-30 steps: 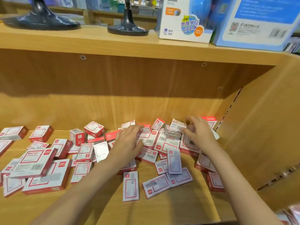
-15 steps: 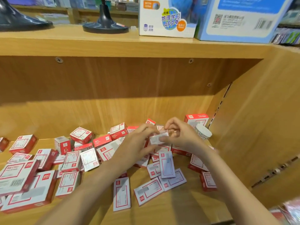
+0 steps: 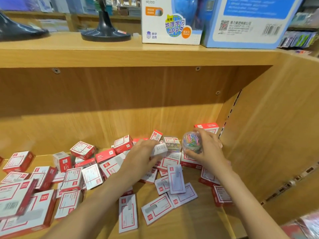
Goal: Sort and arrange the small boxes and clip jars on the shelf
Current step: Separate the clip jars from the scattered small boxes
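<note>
shelf: light wood board, wood back and right wall | small boxes: red-and-white, scattered and heaped from left edge to right wall | flat boxes: lying face-up near front edge

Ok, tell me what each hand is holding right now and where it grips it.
The right hand holds a clear jar of coloured paper clips round its side. The left hand pinches a small white box by its near end.

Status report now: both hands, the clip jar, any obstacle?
Right hand grips clip jar, lifted. Left hand holds small white box. Loose red-white boxes crowd the shelf below.
</note>
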Motion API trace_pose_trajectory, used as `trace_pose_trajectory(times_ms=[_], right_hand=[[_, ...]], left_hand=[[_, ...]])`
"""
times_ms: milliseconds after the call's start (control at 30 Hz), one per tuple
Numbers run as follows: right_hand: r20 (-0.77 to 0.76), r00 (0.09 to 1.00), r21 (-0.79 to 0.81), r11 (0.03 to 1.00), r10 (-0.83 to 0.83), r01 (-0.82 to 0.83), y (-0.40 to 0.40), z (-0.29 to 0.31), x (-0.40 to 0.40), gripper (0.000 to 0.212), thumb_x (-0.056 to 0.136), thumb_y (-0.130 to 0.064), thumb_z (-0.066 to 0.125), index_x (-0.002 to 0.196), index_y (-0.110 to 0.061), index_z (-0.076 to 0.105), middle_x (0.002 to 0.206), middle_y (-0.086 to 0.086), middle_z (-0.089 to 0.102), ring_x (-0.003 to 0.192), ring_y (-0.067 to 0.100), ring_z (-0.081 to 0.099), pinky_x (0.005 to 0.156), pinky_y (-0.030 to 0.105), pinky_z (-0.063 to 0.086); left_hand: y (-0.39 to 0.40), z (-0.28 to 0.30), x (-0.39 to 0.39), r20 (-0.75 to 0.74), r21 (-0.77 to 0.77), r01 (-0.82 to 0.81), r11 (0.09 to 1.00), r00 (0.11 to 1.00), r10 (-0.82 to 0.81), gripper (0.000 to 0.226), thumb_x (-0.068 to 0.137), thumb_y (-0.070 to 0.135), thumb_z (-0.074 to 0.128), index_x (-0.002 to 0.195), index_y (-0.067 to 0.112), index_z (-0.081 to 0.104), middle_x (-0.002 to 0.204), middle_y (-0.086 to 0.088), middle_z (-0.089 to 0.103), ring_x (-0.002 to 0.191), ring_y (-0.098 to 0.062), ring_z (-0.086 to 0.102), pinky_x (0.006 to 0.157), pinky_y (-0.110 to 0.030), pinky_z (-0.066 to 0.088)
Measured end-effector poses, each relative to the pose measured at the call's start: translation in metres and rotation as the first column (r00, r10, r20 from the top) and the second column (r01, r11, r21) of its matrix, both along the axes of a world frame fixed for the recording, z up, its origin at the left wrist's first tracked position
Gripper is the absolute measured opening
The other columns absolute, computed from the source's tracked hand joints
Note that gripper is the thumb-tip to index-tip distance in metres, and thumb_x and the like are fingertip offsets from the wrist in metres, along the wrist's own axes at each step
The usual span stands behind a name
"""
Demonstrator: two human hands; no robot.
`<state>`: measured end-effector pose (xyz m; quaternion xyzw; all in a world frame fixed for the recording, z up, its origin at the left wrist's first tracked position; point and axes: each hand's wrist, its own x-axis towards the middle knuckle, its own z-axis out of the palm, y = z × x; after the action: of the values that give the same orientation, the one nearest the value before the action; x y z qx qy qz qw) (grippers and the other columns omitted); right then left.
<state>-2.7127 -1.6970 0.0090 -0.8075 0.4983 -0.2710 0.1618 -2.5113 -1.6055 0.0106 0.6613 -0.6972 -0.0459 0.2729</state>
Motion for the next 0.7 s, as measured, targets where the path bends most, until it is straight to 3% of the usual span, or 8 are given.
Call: trace_pose_trajectory(times_ms=[67, 100, 200, 333, 433, 500, 567, 700], right_hand=[[0.234, 0.972, 0.034, 0.999, 0.025, -0.034, 0.005, 0.005, 0.007, 0.047, 0.080, -0.037, 0.068, 0.115, -0.028, 0.039, 0.110, -0.002, 0.054, 0.093, 0.017, 0.051, 0.083, 0.039, 0.043], [0.281, 0.959, 0.033, 0.999, 0.032, -0.043, 0.008, 0.008, 0.014, 0.039, 0.083, -0.035, 0.065, 0.110, -0.028, 0.038, 0.109, -0.001, 0.051, 0.089, 0.016, 0.051, 0.077, 0.036, 0.044], [0.214, 0.977, 0.048, 0.998, 0.024, -0.035, 0.014, 0.011, 0.044, 0.031, 0.088, -0.031, 0.058, 0.106, -0.028, 0.034, 0.110, 0.003, 0.043, 0.086, 0.015, 0.050, 0.072, 0.031, 0.041], [-0.023, 0.995, 0.141, 0.985, -0.101, 0.103, 0.017, 0.003, 0.083, 0.059, 0.082, -0.030, 0.066, 0.126, -0.019, 0.028, 0.120, 0.007, 0.037, 0.098, 0.028, 0.054, 0.077, 0.036, 0.045], [-0.006, 0.992, 0.094, 0.987, -0.129, 0.129, 0.020, 0.002, 0.086, 0.056, 0.080, -0.022, 0.068, 0.122, -0.018, 0.031, 0.118, 0.008, 0.039, 0.087, 0.027, 0.054, 0.067, 0.032, 0.041], [0.103, 0.993, 0.036, 0.998, -0.060, 0.057, 0.025, 0.005, 0.081, 0.049, 0.079, -0.021, 0.069, 0.115, -0.021, 0.036, 0.108, 0.004, 0.042, 0.084, 0.022, 0.052, 0.064, 0.028, 0.041], [0.168, 0.985, -0.027, 0.999, 0.042, -0.038, 0.033, 0.016, 0.079, 0.049, 0.077, -0.021, 0.071, 0.115, -0.023, 0.040, 0.105, -0.002, 0.042, 0.086, 0.013, 0.050, 0.061, 0.015, 0.039], [0.252, 0.936, -0.130, 0.967, 0.247, -0.220, 0.054, 0.045, 0.096, 0.052, 0.072, -0.027, 0.074, 0.116, -0.022, 0.046, 0.106, -0.004, 0.047, 0.092, 0.004, 0.049, 0.074, 0.004, 0.037]], left_hand=[[0.007, 0.001, 0.008, -0.089, -0.129, -0.025, 0.991, 0.996, 0.013, 0.022, 0.085, 0.028, 0.061, 0.104, 0.018, 0.055, 0.097, 0.006, 0.054, 0.086, -0.008, 0.042, 0.068, -0.016, 0.032], [0.010, 0.002, 0.014, -0.142, -0.160, -0.047, 0.986, 0.990, 0.024, 0.020, 0.084, 0.025, 0.063, 0.100, 0.017, 0.053, 0.093, 0.006, 0.053, 0.082, -0.009, 0.044, 0.066, -0.016, 0.034], [0.020, 0.004, 0.030, -0.250, -0.168, -0.099, 0.981, 0.967, 0.055, 0.022, 0.080, 0.019, 0.064, 0.095, 0.018, 0.048, 0.090, 0.006, 0.051, 0.079, -0.004, 0.049, 0.065, -0.012, 0.036], [0.030, 0.003, 0.045, -0.234, -0.172, -0.113, 0.978, 0.970, 0.071, 0.030, 0.078, 0.009, 0.068, 0.096, 0.023, 0.047, 0.094, 0.008, 0.052, 0.083, -0.003, 0.049, 0.069, -0.009, 0.036], [0.036, 0.005, 0.051, -0.229, -0.206, -0.115, 0.972, 0.971, 0.066, 0.030, 0.078, 0.010, 0.069, 0.097, 0.022, 0.049, 0.096, 0.009, 0.053, 0.085, 0.000, 0.048, 0.072, -0.010, 0.037], [0.041, 0.007, 0.054, -0.214, -0.222, -0.118, 0.968, 0.974, 0.070, 0.028, 0.078, 0.011, 0.069, 0.098, 0.020, 0.052, 0.097, 0.008, 0.053, 0.086, -0.002, 0.049, 0.072, -0.017, 0.041], [0.046, 0.010, 0.059, -0.212, -0.229, -0.131, 0.965, 0.974, 0.082, 0.027, 0.078, 0.013, 0.069, 0.101, 0.018, 0.054, 0.098, 0.009, 0.052, 0.087, -0.006, 0.050, 0.070, -0.019, 0.041], [0.058, 0.011, 0.076, -0.195, -0.262, -0.126, 0.957, 0.978, 0.075, 0.029, 0.078, 0.028, 0.066, 0.104, 0.018, 0.057, 0.100, 0.010, 0.051, 0.091, -0.005, 0.049, 0.074, -0.013, 0.037]])
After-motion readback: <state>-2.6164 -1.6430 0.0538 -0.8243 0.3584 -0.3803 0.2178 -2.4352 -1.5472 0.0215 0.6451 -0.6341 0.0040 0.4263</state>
